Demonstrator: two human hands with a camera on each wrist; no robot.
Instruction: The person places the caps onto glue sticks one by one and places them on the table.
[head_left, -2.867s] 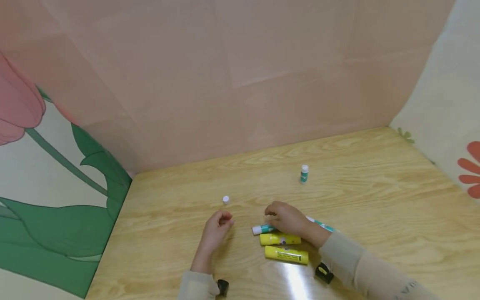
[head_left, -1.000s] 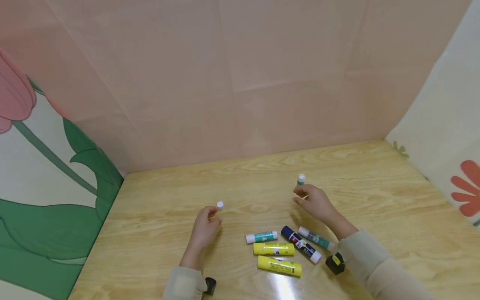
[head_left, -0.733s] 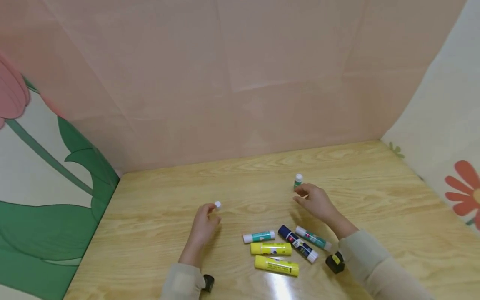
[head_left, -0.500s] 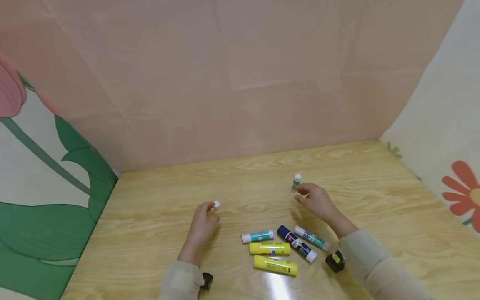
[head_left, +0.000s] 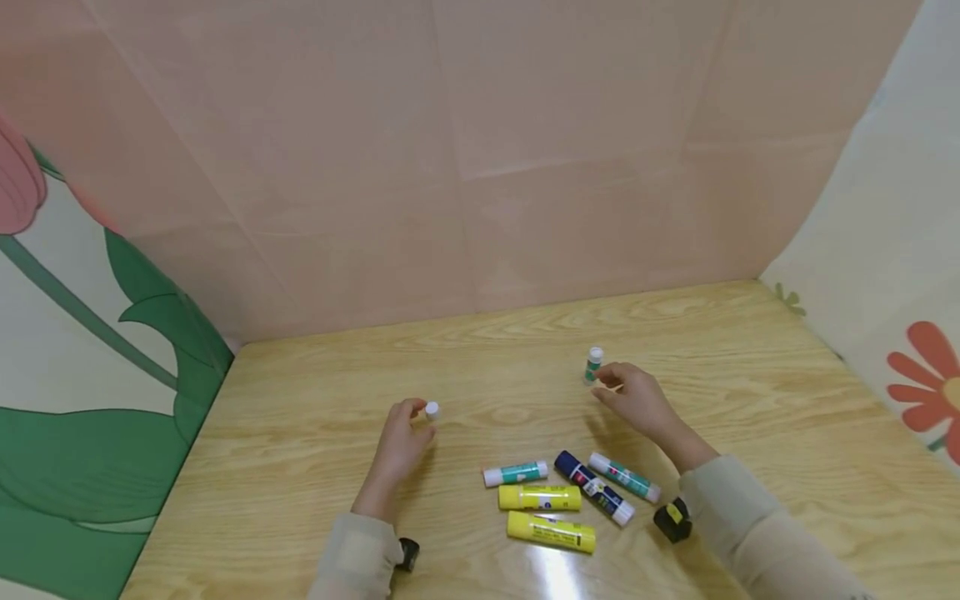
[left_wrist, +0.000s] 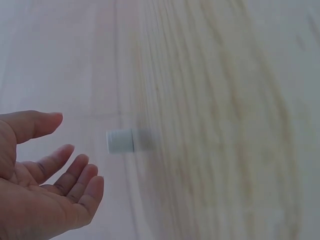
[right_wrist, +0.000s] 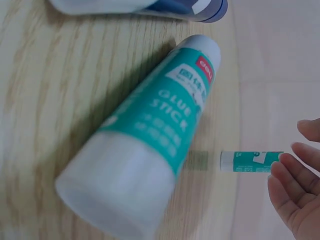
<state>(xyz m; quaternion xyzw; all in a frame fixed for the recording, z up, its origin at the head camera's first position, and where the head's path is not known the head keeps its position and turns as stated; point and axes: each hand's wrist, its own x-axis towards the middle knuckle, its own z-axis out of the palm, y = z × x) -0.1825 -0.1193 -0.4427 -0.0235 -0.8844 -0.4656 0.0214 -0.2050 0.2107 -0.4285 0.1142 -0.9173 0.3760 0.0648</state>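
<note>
In the head view, a small white cap (head_left: pixel 432 410) stands on the table, close to the fingertips of my left hand (head_left: pixel 401 446). The left wrist view has a gap between the white cap (left_wrist: pixel 120 141) and my left hand (left_wrist: pixel 47 190), whose thumb and fingers are spread. Farther back, a green-and-white glue stick (head_left: pixel 593 365) stands upright with my right hand (head_left: pixel 639 402) just beside it. Seen from the right wrist, the fingers of my right hand (right_wrist: pixel 300 187) are parted near the upright glue stick (right_wrist: pixel 250 161); whether they touch it I cannot tell.
Nearer the front lie two yellow glue sticks, one (head_left: pixel 540 497) behind the other (head_left: pixel 551 532). Around them lie a green-and-white glue stick (head_left: pixel 516 474), a navy one (head_left: pixel 594 487) and another green-and-white one (head_left: pixel 625 476). A pink backdrop (head_left: pixel 480 167) rises behind the table (head_left: pixel 300 433).
My right hand has gone from over the lying glue sticks to beside the upright one at the back. My left hand has come closer to the white cap. Both are almost still lately.
</note>
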